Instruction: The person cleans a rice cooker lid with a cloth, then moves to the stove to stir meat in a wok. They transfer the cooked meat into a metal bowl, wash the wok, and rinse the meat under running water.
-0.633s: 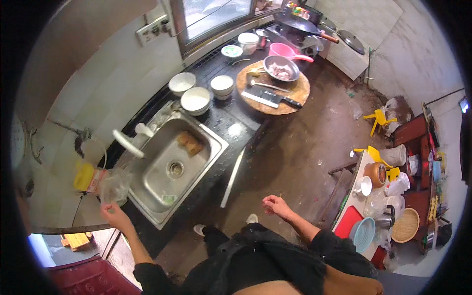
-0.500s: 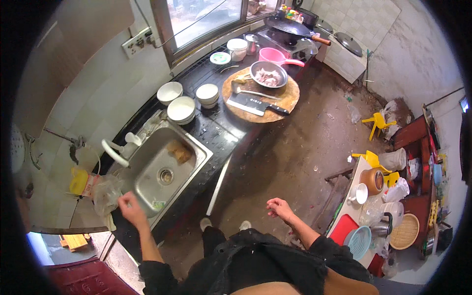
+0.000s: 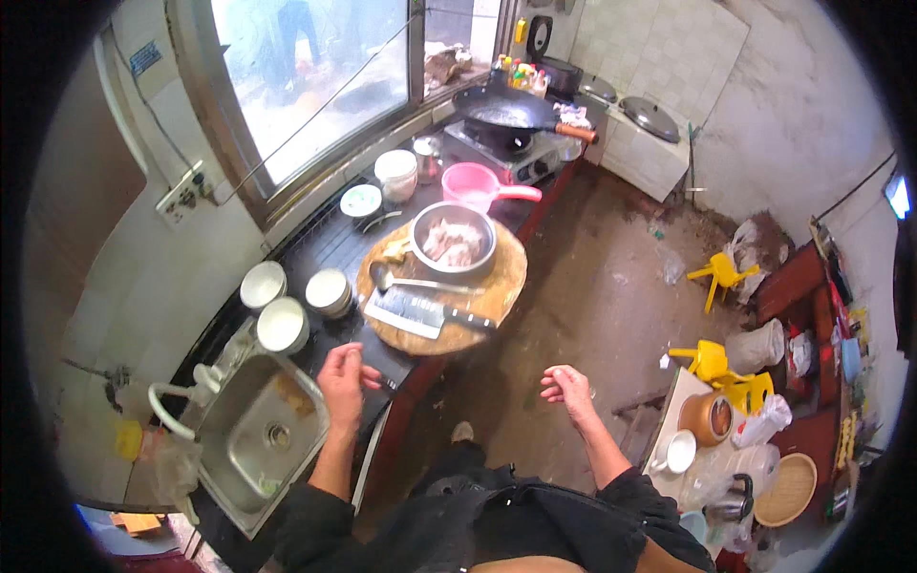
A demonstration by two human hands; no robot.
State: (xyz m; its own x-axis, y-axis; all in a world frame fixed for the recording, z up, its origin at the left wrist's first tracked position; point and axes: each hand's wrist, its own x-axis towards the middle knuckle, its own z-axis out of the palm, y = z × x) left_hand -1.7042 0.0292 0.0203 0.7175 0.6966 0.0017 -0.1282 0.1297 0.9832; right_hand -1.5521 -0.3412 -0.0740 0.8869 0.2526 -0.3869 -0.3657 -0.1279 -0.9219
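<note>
Change since earlier frames: left hand (image 3: pixel 344 377) has come away from the far-left end of the steel sink (image 3: pixel 250 441) and now hovers over the dark worktop (image 3: pixel 325 250) edge just right of the basin; the view has swung toward the window end of the worktop.
Left hand: empty, fingers (image 3: pixel 355 355) loosely curled and partly spread, gripping nothing.
Right hand: (image 3: pixel 567 387) empty, fingers relaxed and half open, held over the bare floor (image 3: pixel 611 306), well apart from the worktop.
Nearest thing: broad steel cleaver with black handle (image 3: pixel 425 314), lying flat on the round wooden chopping board (image 3: pixel 497 291).
Key relation: cleaver lies just beyond and to the right of the left fingers; its long axis runs left to right, blade end toward the left hand, handle pointing right. Left hand is nearer to the blade; right hand, though farther off, lies on the handle's side.
On the board: steel bowl of pale raw meat (image 3: pixel 453 240) at the far side, a steel ladle (image 3: pixel 411 283) between bowl and cleaver.
Left of the board: three white bowls (image 3: pixel 283 325) near the sink.
Farther along: pink plastic scoop (image 3: pixel 478 186), black wok on the stove (image 3: pixel 506 110).
</note>
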